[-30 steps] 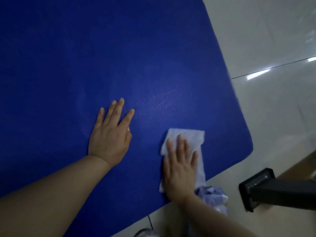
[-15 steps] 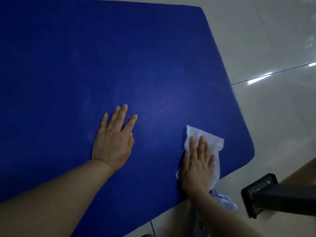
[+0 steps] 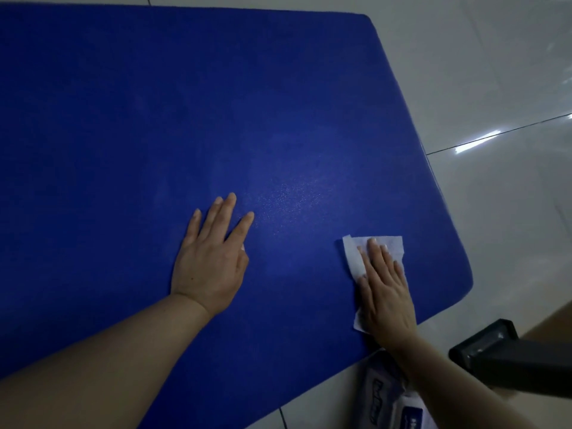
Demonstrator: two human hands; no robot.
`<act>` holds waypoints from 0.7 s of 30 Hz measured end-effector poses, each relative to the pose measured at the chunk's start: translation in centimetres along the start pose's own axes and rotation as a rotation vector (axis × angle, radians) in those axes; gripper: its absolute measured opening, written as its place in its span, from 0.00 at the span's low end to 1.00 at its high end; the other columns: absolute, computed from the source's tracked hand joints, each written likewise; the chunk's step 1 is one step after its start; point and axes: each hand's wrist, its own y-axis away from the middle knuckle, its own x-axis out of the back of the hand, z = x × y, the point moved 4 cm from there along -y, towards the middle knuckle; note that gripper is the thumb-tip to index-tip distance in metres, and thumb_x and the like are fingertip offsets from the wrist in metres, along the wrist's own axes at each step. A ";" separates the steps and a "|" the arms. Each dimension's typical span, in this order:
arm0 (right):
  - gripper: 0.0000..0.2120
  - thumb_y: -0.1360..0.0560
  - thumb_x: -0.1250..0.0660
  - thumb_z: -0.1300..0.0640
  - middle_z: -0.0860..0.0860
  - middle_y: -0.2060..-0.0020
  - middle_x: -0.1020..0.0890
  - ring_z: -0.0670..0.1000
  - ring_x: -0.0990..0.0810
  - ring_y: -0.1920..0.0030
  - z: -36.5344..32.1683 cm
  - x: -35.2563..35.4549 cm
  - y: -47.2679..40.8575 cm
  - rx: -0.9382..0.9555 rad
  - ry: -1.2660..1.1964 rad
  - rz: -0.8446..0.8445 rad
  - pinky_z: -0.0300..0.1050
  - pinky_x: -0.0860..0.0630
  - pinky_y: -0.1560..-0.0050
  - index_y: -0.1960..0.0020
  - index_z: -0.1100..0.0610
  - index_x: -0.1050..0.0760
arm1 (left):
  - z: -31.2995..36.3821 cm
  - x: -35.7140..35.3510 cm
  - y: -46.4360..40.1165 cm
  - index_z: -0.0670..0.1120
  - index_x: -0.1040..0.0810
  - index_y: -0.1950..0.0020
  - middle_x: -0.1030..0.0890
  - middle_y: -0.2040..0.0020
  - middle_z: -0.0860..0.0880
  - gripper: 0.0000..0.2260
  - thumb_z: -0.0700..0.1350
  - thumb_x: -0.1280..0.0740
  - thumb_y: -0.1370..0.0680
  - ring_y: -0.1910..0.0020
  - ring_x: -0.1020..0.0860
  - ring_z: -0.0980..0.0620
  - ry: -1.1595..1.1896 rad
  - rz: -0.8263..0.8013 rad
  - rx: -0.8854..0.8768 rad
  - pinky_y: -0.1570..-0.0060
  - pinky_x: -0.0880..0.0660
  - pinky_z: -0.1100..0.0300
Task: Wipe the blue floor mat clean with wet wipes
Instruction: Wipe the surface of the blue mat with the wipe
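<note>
Rightward toward the blue foam floor mat (image 3: 216, 119)'s near right corner slid the thin, limp white wet wipe (image 3: 351, 258), pressed under flat right hand (image 3: 385, 292); left hand (image 3: 210, 261) braces, fingers straight.

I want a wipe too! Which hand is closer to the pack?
Right. The right hand presses the wipe just above the pack; the left hand rests farther off on the mat.

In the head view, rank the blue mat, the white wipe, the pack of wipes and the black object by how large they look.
1. Blue mat, by far the largest.
2. Black object, cut off by the frame edge.
3. White wipe and pack of wipes: unranked, as the right hand covers part of the wipe and the forearm and frame hide part of the pack.
</note>
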 end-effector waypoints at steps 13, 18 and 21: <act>0.25 0.17 0.62 0.46 0.53 0.22 0.49 0.52 0.51 0.23 -3.5 -3.0 2.1 -0.028 0.126 0.186 0.50 0.51 0.29 0.21 0.50 0.53 | 0.0 0.1 0.3 0.45 0.30 0.29 0.39 0.24 0.42 0.23 0.45 0.50 0.22 0.25 0.43 0.45 0.071 -0.041 0.017 0.26 0.54 0.50; 0.26 0.19 0.58 0.44 0.50 0.23 0.46 0.52 0.48 0.23 -5.7 -4.3 3.0 0.117 0.118 0.339 0.56 0.45 0.30 0.22 0.47 0.48 | 0.8 1.2 -2.0 0.44 0.28 0.31 0.38 0.25 0.42 0.22 0.45 0.49 0.22 0.26 0.42 0.45 0.146 0.023 0.033 0.27 0.52 0.49; 0.34 0.36 0.50 0.22 0.36 0.39 0.25 0.40 0.29 0.33 -6.3 -4.2 1.6 0.039 -0.116 0.486 0.48 0.34 0.39 0.32 0.29 0.38 | 0.8 1.7 -6.7 0.44 0.28 0.31 0.36 0.26 0.41 0.22 0.45 0.49 0.22 0.26 0.41 0.45 0.103 0.058 0.027 0.26 0.50 0.48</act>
